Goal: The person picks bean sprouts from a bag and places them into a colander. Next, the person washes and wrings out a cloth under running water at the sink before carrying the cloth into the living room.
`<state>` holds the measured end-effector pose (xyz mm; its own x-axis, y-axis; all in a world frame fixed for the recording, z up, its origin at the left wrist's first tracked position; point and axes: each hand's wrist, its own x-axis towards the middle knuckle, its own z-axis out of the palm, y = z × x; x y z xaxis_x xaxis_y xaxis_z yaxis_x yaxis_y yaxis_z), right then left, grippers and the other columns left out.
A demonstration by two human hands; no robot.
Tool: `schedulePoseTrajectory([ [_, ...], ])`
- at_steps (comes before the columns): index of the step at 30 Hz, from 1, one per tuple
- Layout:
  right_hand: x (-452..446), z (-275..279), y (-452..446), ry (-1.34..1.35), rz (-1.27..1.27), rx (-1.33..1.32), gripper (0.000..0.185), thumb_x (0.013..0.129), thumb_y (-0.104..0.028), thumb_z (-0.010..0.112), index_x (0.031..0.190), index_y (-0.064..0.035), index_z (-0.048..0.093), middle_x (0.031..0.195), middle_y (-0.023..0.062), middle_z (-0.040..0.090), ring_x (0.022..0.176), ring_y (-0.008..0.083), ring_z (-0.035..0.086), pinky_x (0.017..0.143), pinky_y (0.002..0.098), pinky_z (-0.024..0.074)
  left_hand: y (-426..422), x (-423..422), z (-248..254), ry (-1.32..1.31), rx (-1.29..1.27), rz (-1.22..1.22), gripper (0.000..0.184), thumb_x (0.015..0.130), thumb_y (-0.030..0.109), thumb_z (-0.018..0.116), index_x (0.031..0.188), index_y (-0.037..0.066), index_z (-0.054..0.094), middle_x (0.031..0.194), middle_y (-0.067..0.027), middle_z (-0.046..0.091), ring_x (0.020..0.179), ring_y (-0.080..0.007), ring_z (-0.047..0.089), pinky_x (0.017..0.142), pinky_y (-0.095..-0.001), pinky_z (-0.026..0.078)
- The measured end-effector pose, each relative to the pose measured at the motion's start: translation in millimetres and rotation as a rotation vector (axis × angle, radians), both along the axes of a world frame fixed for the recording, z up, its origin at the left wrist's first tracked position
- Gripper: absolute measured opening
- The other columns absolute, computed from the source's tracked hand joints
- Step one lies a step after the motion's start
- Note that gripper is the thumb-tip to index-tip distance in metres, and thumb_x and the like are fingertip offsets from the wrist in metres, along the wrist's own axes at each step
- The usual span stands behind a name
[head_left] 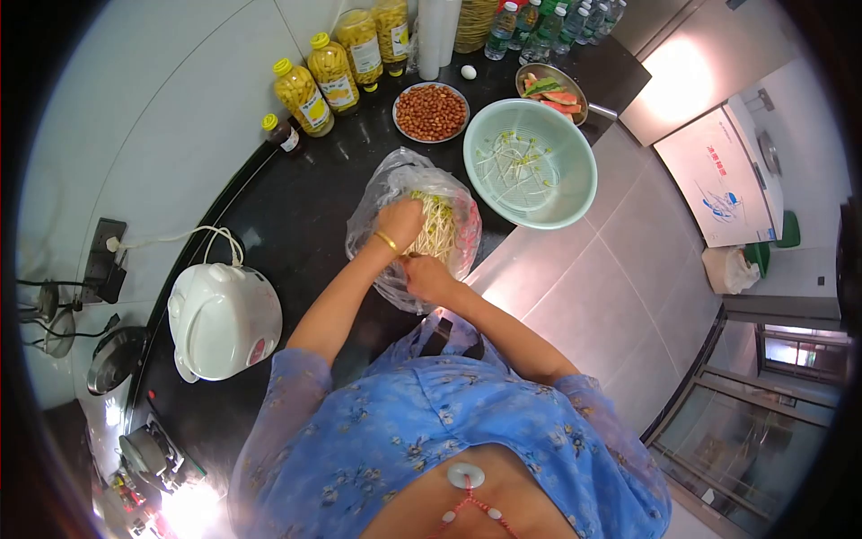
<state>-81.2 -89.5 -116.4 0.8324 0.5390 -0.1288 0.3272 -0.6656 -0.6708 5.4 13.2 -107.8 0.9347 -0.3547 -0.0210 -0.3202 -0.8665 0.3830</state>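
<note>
A clear plastic bag (366,202) of bean sprouts (437,225) lies open on the dark counter in front of me. My left hand (401,222), with a gold bracelet at the wrist, is in the bag's mouth with its fingers curled down into the sprouts; the fingertips are hidden. Closer to my body, my right hand (429,278) is closed on the near edge of the bag. Beyond the bag to the right stands a pale green basin (575,193), with some loose sprouts spread in its perforated bottom.
A plate of reddish nuts (431,112), an egg (469,72) and a metal pan (584,94) with melon rind are at the back. Yellow-lidded jars (332,74) line the wall; water bottles (543,31) stand far right. A white rice cooker (224,319) is at left.
</note>
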Motion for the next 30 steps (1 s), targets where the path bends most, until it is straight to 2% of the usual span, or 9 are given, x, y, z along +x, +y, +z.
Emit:
schedulePoseTrajectory([
  [9, -12, 12, -27, 0.065, -0.025, 0.033, 0.023, 0.068, -0.007, 0.051, 0.088, -0.0005, 0.06, 0.081, 0.0209, 0.061, 0.079, 0.0366, 0.06, 0.071, 0.0427, 0.0481, -7, 14, -23, 0.134, 0.001, 0.182, 0.017, 0.068, 0.018, 0.061, 0.073, 0.002, 0.065, 0.073, -0.0189, 0.063, 0.066, -0.0354, 0.061, 0.063, -0.0438, 0.048],
  [12, -8, 8, -43, -0.029, -0.1, 0.144, 0.024, 0.07, -0.005, 0.051, 0.091, -0.001, 0.061, 0.083, 0.0201, 0.061, 0.079, 0.0355, 0.06, 0.072, 0.0413, 0.0477, 9, -1, 16, 0.31, -0.15, 0.097, 0.017, 0.066, 0.017, 0.064, 0.069, 0.0, 0.065, 0.064, -0.0157, 0.062, 0.059, -0.0266, 0.061, 0.057, -0.0383, 0.047],
  [14, -3, 9, -52, -0.048, -0.157, 0.188, 0.026, 0.073, -0.002, 0.051, 0.097, -0.0022, 0.061, 0.087, 0.0186, 0.062, 0.079, 0.0301, 0.062, 0.071, 0.0353, 0.0489, 19, -14, 31, 0.347, -0.448, 0.045, 0.015, 0.069, 0.013, 0.065, 0.071, -0.001, 0.063, 0.063, -0.008, 0.061, 0.056, -0.0142, 0.057, 0.053, -0.0291, 0.045],
  [15, -2, 13, -50, -0.048, -0.152, 0.196, 0.026, 0.073, -0.002, 0.051, 0.097, -0.0022, 0.061, 0.087, 0.0186, 0.062, 0.079, 0.0301, 0.062, 0.071, 0.0353, 0.0489, 22, -19, 38, 0.345, -0.441, 0.051, 0.015, 0.069, 0.013, 0.065, 0.071, -0.001, 0.063, 0.063, -0.008, 0.061, 0.056, -0.0142, 0.057, 0.053, -0.0291, 0.045],
  [17, -2, 20, -45, 0.018, -0.492, 0.494, 0.03, 0.069, 0.0, 0.054, 0.098, -0.0021, 0.061, 0.088, 0.0172, 0.062, 0.08, 0.0311, 0.061, 0.073, 0.0349, 0.0481, 24, -29, 51, 0.32, -0.741, 0.112, 0.013, 0.071, 0.013, 0.067, 0.076, 0.0, 0.064, 0.063, -0.0062, 0.061, 0.055, -0.0102, 0.055, 0.051, -0.0242, 0.043],
  [19, 2, 34, -39, 0.047, -0.488, 0.639, 0.027, 0.074, 0.002, 0.055, 0.1, -0.0009, 0.059, 0.088, 0.0135, 0.064, 0.079, 0.024, 0.062, 0.073, 0.032, 0.0481, 23, -34, 70, 0.378, -0.827, 0.158, 0.01, 0.073, 0.01, 0.065, 0.076, 0.0, 0.064, 0.064, -0.0037, 0.06, 0.054, -0.0077, 0.053, 0.05, -0.022, 0.041],
  [21, 6, 51, -37, 0.658, -0.376, 1.074, 0.018, 0.083, -0.004, 0.053, 0.099, 0.0007, 0.059, 0.087, 0.0113, 0.064, 0.076, 0.0182, 0.063, 0.071, 0.0293, 0.0483, 24, -35, 75, 0.433, -0.918, 0.2, 0.008, 0.075, 0.008, 0.064, 0.076, 0.0, 0.063, 0.064, -0.0011, 0.06, 0.054, -0.0052, 0.051, 0.048, -0.0198, 0.039],
  [24, 7, 48, -36, 0.855, -0.335, 1.026, 0.017, 0.089, -0.007, 0.047, 0.097, 0.0007, 0.059, 0.083, 0.0113, 0.064, 0.074, 0.015, 0.062, 0.068, 0.0257, 0.048, 29, -31, 78, 0.445, -1.073, 0.27, 0.008, 0.077, 0.008, 0.063, 0.076, 0.0, 0.063, 0.064, -0.0007, 0.059, 0.052, -0.0045, 0.05, 0.046, -0.0177, 0.036],
  [30, 1, 51, -41, 0.915, -0.395, 1.025, 0.017, 0.088, -0.009, 0.047, 0.092, -0.0001, 0.06, 0.076, 0.0096, 0.064, 0.069, 0.0164, 0.062, 0.063, 0.0251, 0.0471, 33, -30, 84, 0.478, -1.246, 0.369, 0.013, 0.079, 0.005, 0.06, 0.091, 0.0, 0.058, 0.073, -0.0059, 0.062, 0.052, -0.0056, 0.051, 0.043, -0.0161, 0.037],
])
